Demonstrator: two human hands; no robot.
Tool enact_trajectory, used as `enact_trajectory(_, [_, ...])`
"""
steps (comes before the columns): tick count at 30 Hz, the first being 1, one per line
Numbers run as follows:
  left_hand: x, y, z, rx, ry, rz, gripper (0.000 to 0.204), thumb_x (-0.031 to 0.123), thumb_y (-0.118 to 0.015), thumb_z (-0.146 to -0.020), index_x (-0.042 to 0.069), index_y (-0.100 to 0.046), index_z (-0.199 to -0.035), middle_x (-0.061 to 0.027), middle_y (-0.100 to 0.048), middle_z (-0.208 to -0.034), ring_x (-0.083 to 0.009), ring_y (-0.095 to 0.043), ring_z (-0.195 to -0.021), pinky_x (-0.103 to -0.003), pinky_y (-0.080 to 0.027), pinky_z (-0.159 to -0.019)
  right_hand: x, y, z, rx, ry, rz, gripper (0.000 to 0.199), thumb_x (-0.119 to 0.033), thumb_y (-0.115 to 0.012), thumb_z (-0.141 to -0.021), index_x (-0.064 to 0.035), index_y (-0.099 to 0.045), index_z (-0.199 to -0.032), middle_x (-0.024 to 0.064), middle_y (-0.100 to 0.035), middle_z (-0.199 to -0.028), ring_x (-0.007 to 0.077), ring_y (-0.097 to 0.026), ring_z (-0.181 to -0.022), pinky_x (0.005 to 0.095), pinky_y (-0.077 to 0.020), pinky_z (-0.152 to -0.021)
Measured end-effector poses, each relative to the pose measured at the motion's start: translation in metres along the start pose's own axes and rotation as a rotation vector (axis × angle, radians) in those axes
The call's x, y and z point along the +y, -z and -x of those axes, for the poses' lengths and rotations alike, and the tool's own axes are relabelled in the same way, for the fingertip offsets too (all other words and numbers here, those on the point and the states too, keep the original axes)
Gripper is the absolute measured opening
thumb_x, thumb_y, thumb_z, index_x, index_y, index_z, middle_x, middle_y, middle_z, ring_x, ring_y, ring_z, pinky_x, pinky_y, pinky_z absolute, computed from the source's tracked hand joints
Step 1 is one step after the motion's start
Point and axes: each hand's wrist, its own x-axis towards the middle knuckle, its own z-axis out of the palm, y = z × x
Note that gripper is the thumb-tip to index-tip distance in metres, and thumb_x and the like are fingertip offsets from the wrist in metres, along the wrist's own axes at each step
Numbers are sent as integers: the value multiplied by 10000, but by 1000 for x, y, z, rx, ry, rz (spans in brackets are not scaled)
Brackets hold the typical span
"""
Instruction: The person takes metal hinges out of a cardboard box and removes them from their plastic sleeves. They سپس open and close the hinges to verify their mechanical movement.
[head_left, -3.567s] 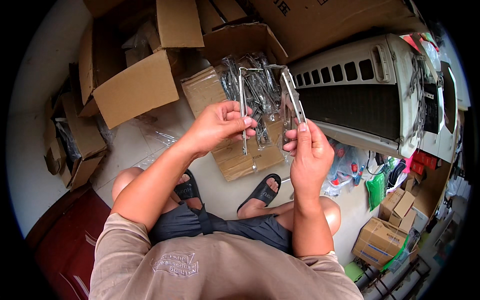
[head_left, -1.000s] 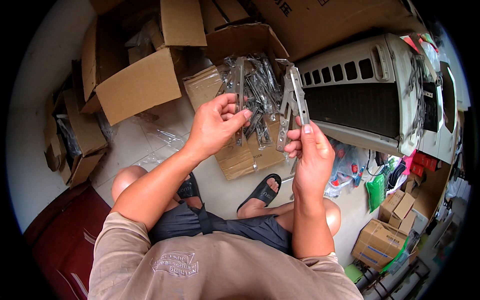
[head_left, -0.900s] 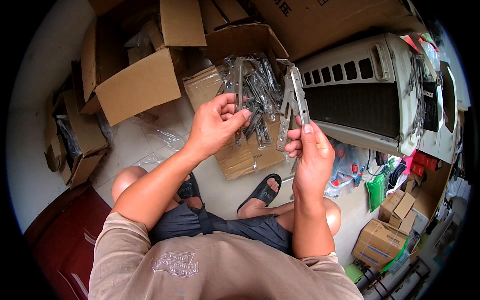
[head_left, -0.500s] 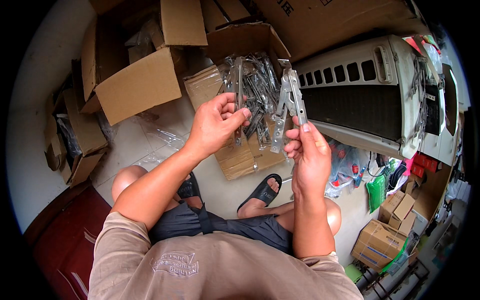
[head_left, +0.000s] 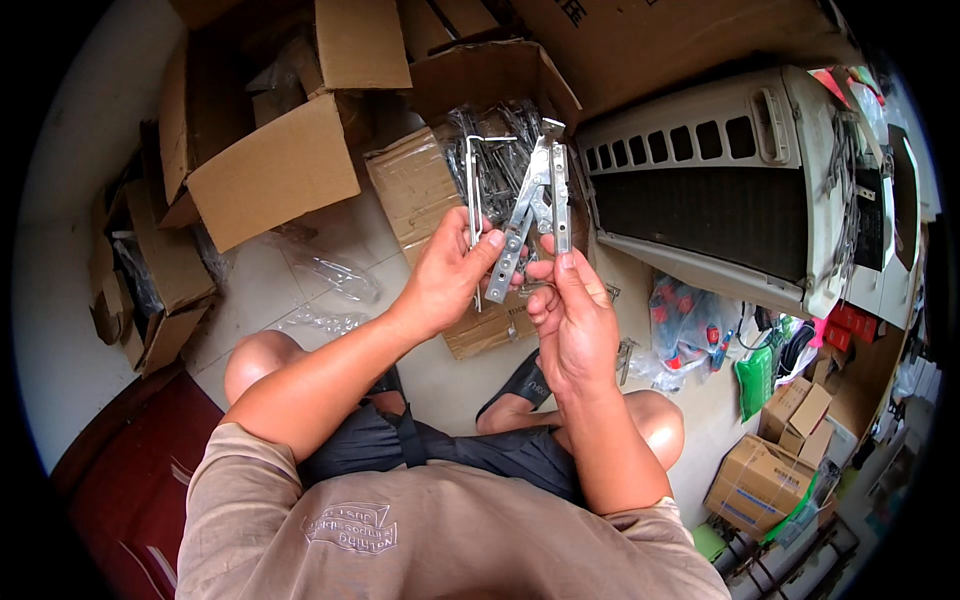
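Note:
My left hand (head_left: pixel 440 275) is closed around a narrow metal bracket (head_left: pixel 472 185) that stands upright, its top end reaching over to the right. Between the thumb and fingers of my right hand (head_left: pixel 578 325) is a hinged metal stay (head_left: pixel 561 205), silvery, with rivets and holes. Its swung-out arm (head_left: pixel 518 235) slants down to the left, close by my left thumb; whether the two touch I cannot tell. Behind both hands lie many metal pieces (head_left: pixel 520 118), some in clear plastic, in an open cardboard box (head_left: pixel 480 68).
Open cartons (head_left: pixel 275 170) stand at the far left. To the right is a large pale slatted appliance casing (head_left: pixel 700 190). Clear plastic wrap (head_left: pixel 340 278) lies on the tiled floor. Bags (head_left: pixel 680 310) and small boxes (head_left: pixel 765 485) sit farther right. My sandalled foot (head_left: pixel 515 395) is below my hands.
My right hand has moved left with the hinged stay, bringing it beside the left hand's piece. The left hand's bracket has turned and now shows its bent-over top.

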Motion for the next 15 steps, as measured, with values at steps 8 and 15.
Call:
enact_trajectory(8, [7, 0, -3, 3, -3, 17, 273, 71, -668, -1041, 9, -448, -1190, -176, -726, -1130, -161, -721, -875, -296, -597, -771, 3, -7, -1, 40, -32, 168, 279, -204, -541, -1126, -23, -683, -1284, -14, -673, -863, 27, -504, -641, 178, -388, -580])
enact_trajectory(15, [14, 17, -10, 78, 97, -55, 256, 91, -673, -1043, 63, -465, -1190, -145, -738, -1107, -132, -687, -780, -286, -591, -696, -23, 10, -11, 128, -23, 126, 285, -174, -581, -1088, 40, -689, -1243, -55, -545, -740, 21, -411, -569, 183, -301, -503])
